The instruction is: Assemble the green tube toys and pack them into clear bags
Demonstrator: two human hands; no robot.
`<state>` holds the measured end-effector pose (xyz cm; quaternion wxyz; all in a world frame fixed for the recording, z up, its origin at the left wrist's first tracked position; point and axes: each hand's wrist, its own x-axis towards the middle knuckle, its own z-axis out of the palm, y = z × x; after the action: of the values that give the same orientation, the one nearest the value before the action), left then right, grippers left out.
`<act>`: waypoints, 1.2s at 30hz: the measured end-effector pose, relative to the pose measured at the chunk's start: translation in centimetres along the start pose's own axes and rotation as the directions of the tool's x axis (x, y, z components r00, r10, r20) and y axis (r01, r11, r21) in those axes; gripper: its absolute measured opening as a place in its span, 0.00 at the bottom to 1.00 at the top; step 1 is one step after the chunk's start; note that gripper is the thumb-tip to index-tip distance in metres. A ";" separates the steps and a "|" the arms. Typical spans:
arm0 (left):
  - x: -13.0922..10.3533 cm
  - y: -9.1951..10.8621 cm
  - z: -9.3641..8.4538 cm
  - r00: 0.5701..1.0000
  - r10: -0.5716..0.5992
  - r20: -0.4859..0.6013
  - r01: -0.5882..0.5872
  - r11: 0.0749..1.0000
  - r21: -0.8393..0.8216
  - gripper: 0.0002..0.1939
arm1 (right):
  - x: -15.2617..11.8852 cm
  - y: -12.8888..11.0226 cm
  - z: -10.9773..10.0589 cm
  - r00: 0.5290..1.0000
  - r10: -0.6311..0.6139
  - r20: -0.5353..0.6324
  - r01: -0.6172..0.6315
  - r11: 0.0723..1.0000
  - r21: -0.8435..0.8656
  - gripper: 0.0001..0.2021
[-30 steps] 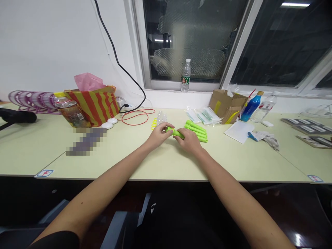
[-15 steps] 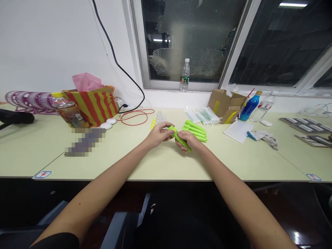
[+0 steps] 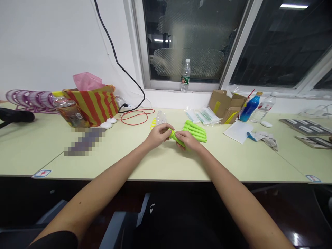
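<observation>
Both of my hands hold one bright green plastic stick (image 3: pixel 175 136) just above the pale desk (image 3: pixel 160 162). My left hand (image 3: pixel 157 134) pinches its left end, and my right hand (image 3: pixel 187 140) wraps around its right part. Right behind my right hand lies a pile of several matching green sticks (image 3: pixel 196 131). A small heap of clear beads and a yellow piece (image 3: pixel 158 119) sits just beyond my left hand.
A striped red-and-yellow bag (image 3: pixel 95 103), a drink bottle (image 3: pixel 67 110) and a red cord loop (image 3: pixel 136 116) stand at the left. Clear packets (image 3: pixel 203 116), a cardboard box (image 3: pixel 227 105), a blue bottle (image 3: pixel 249 106) and white paper (image 3: pixel 238 131) lie at the right. A water bottle (image 3: pixel 185 75) stands on the sill.
My hands have turned the green stick between them; its right end dipped toward me half a second ago and now my right hand covers it again. Nothing else moved.
</observation>
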<state>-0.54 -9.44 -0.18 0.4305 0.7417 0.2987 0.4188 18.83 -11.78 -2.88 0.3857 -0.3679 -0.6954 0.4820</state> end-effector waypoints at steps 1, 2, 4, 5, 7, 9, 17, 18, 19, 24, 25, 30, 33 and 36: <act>0.0 0.1 0.1 1.000 0.002 -0.011 -0.002 1.000 0.028 0.12 | 0.0 0.0 0.0 0.999 -0.012 -0.029 0.011 0.998 -0.057 0.20; -0.1 0.1 0.1 1.000 0.006 -0.016 -0.005 0.999 0.046 0.11 | -0.1 0.1 0.1 0.999 -0.021 -0.044 0.018 0.996 -0.083 0.20; -0.1 0.1 0.4 1.000 0.014 -0.012 -0.013 0.999 0.050 0.12 | -0.2 0.1 0.1 1.000 -0.011 -0.020 0.010 1.000 -0.022 0.19; -0.1 0.1 0.5 1.000 0.013 -0.010 -0.013 0.999 0.033 0.13 | -0.2 0.0 0.1 1.000 0.009 0.018 -0.010 0.998 0.057 0.18; 0.0 0.1 0.6 1.000 0.008 0.000 -0.008 1.000 -0.030 0.15 | -0.2 -0.2 -0.1 0.991 0.052 0.124 -0.082 0.965 0.249 0.16; 0.1 0.2 0.6 1.000 0.017 0.023 -0.014 0.994 -0.110 0.19 | -0.2 -0.4 -0.3 0.969 0.090 0.232 -0.180 0.898 0.402 0.17; 0.1 -0.3 0.6 0.997 0.081 -0.020 -0.081 0.997 -0.015 0.21 | -0.1 -0.3 -1.0 0.914 0.094 0.395 -0.314 0.782 0.539 0.20; 0.1 -0.5 0.8 0.995 0.098 -0.029 -0.098 0.995 0.006 0.20 | -0.1 -0.3 -1.0 0.901 0.101 0.423 -0.340 0.769 0.541 0.21; 0.0 -0.7 1.1 0.993 0.110 -0.030 -0.110 0.994 0.016 0.19 | -0.1 -0.3 -1.0 0.885 0.113 0.452 -0.372 0.755 0.540 0.23; -0.1 -0.5 1.7 0.990 0.138 0.022 -0.136 0.989 -0.059 0.19 | 0.1 -0.8 -0.6 0.868 0.124 0.481 -0.420 0.701 0.576 0.31; -0.1 -0.3 1.7 0.989 0.146 0.031 -0.143 0.986 -0.087 0.19 | 0.1 -0.8 -0.5 0.878 0.112 0.466 -0.405 0.695 0.595 0.31; 0.0 0.2 1.1 0.982 0.164 0.091 -0.151 0.979 -0.136 0.17 | 0.3 -0.5 -0.3 0.882 0.099 0.461 -0.390 0.701 0.597 0.31; 0.1 0.1 1.0 0.975 0.151 0.162 -0.129 0.982 -0.137 0.16 | 0.3 -0.1 -0.5 0.870 0.107 0.482 -0.407 0.707 0.578 0.31; 0.3 -0.1 0.7 0.971 0.163 0.177 -0.143 0.982 -0.120 0.21 | 0.3 0.1 -0.8 0.840 0.099 0.533 -0.445 0.688 0.573 0.33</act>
<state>0.17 -9.42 -0.35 0.4620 0.7743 0.1763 0.3949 19.45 -11.18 -2.68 0.2372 -0.1779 -0.4771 0.8273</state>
